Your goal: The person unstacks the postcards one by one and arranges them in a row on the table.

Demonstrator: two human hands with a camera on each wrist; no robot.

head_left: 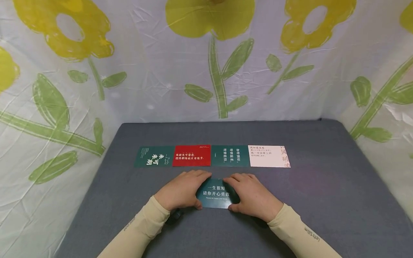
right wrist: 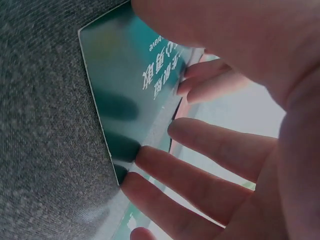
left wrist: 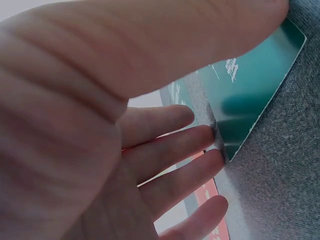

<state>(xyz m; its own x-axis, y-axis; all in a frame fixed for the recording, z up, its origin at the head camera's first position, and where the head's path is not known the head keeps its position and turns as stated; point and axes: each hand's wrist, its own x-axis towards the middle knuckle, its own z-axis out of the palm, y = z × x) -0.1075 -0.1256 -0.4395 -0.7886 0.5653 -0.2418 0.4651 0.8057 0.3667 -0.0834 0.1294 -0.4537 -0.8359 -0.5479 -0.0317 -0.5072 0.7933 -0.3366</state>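
A dark green card [head_left: 214,202] with white printed characters lies flat, close over the grey tabletop, between both hands. My left hand [head_left: 184,190] grips its left end, thumb at the near edge and fingertips at the far edge. On the other end, my right hand [head_left: 255,196] holds it the same way. In the left wrist view the thumb covers part of the green card [left wrist: 250,100]. The right wrist view shows two fingertips right at the far edge of the green card [right wrist: 112,75].
Beyond the hands, a row of cards lies side by side: a green card [head_left: 143,163], a red card [head_left: 191,148], another green card [head_left: 217,157] and a pale pink card [head_left: 267,163]. The grey table [head_left: 322,215] meets a flower-printed curtain [head_left: 155,89] at the back and sides.
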